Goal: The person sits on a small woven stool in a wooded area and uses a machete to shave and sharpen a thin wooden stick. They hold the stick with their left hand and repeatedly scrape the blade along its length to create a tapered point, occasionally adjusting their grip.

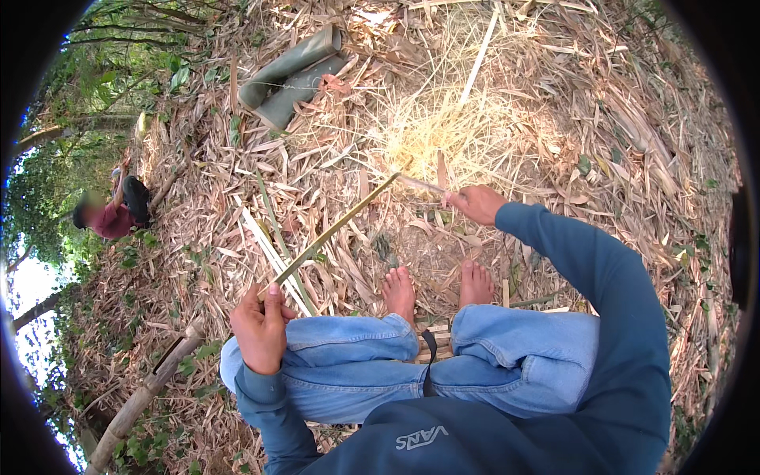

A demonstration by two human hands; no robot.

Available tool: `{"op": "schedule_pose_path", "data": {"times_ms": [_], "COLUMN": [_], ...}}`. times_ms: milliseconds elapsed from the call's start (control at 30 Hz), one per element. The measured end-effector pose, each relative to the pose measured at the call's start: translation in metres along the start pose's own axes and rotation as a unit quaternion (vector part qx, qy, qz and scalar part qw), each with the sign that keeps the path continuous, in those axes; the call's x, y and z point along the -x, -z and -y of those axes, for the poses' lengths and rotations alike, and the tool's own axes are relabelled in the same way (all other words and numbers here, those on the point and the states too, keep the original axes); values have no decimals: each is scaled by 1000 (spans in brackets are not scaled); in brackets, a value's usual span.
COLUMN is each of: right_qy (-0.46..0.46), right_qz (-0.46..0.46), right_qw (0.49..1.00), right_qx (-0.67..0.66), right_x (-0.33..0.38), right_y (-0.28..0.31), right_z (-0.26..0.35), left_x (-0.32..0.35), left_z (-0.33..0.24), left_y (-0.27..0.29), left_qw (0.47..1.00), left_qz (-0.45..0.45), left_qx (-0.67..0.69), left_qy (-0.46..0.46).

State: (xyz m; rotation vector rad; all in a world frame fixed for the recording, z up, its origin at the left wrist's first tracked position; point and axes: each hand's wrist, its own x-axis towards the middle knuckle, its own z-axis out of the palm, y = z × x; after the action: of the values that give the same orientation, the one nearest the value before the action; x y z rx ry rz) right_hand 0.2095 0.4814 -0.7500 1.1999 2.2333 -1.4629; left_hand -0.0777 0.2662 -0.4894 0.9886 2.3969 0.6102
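I sit on the ground with bare feet [400,291] out in front of me. My left hand [260,324] grips the near end of a long thin green bamboo strip [336,228] that slants up and to the right. My right hand [475,203] is closed on the handle of a knife whose blade [418,184] meets the far end of the strip. Several pale split strips [273,257] lie on the ground beside the held one.
Dry bamboo leaves and husks cover the ground, with a heap of fine pale shavings [443,131] ahead. A pair of green rubber boots [289,75] lies at the top left. A thick bamboo pole [142,396] lies at lower left. Another person [115,210] crouches far left.
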Motion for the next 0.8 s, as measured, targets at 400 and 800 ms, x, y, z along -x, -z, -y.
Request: {"op": "schedule_pose_path", "data": {"times_ms": [400,800], "right_qy": [-65,63], "right_qz": [90,16], "right_qw": [982,996], "right_qx": [153,57], "right_x": [-24,2], "right_y": [40,25], "right_z": [-5,24], "left_x": [-3,-3], "left_z": [13,16], "left_y": [5,1], "left_qw": [999,1000], "left_qz": [14,-24], "left_qx": [16,-4], "left_qy": [31,-8]}}
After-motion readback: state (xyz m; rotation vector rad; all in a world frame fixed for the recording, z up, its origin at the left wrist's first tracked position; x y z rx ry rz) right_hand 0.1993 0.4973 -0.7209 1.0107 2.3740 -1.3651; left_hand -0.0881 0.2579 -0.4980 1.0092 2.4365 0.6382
